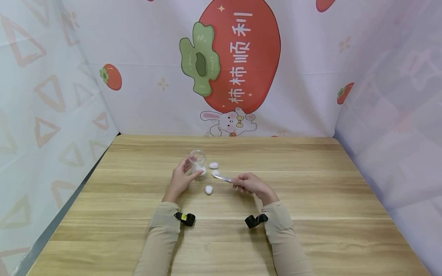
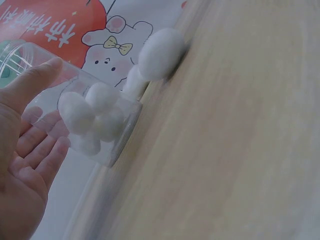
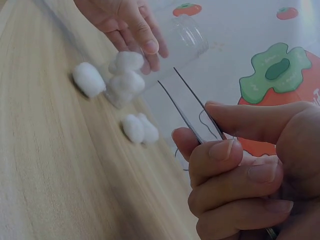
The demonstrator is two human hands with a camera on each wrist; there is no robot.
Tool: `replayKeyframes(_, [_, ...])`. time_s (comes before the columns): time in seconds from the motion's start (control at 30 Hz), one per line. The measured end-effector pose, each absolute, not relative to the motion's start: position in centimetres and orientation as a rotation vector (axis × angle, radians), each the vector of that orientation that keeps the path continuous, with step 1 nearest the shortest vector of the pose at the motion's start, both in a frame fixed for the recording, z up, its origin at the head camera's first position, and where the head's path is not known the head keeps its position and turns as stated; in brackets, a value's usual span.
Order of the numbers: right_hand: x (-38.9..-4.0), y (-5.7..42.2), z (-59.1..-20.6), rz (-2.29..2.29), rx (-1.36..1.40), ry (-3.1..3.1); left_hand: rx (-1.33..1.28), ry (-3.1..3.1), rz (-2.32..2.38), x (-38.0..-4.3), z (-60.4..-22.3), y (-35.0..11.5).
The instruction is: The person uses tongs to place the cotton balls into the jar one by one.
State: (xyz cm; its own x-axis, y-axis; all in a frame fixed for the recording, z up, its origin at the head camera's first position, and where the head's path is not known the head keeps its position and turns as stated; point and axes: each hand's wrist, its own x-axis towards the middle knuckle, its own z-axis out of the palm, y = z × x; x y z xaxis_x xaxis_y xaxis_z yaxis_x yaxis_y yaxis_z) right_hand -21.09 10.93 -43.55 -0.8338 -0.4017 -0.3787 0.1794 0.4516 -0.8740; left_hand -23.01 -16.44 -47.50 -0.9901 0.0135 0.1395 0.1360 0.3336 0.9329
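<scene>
Tweezers of slim, silvery metal (image 1: 223, 178) reach from the right hand (image 1: 253, 184), whose thumb and curled fingers pinch the two arms from either side. The tips stand apart with nothing between them, and they point towards two soft, white, rounded cotton balls, a farther one (image 1: 214, 165) and a nearer one (image 1: 215, 173), which lie together just beside a clear, cylindrical jar (image 1: 198, 163) with an uncovered mouth. The left hand (image 1: 182, 176) holds that jar upright on the pale, wood-grained table (image 1: 221, 245), thumb on one side and fingers round the other. Several more white balls (image 2: 77, 112) sit heaped at the bottom of the jar, seen through its wall, and a lone white cotton ball (image 1: 208, 190) lies on the wood nearer the person, apart from the pair. The step in hand looks to be moving balls one by one with the tweezers while the left hand steadies the jar; whether they go in or come out cannot be told from this moment. Gripping one of the pair would call for lowering the spread tips astride it and squeezing gently, since such fluffy stuff probably flattens easily and its neighbour could be nudged or snagged.
</scene>
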Motion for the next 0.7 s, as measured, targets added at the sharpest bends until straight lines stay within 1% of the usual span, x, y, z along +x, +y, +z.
replayKeyframes(0.33, [-21.08, 11.11, -44.09, -1.347, -0.217, 2.123, -0.202, -2.415, -1.686, -22.67, -47.63, -16.24])
replayKeyframes(0.7, [-21.01, 11.27, -44.32, -1.300, -0.277, 2.116, -0.117, -2.485, -1.759, -22.87, -47.30, -16.26])
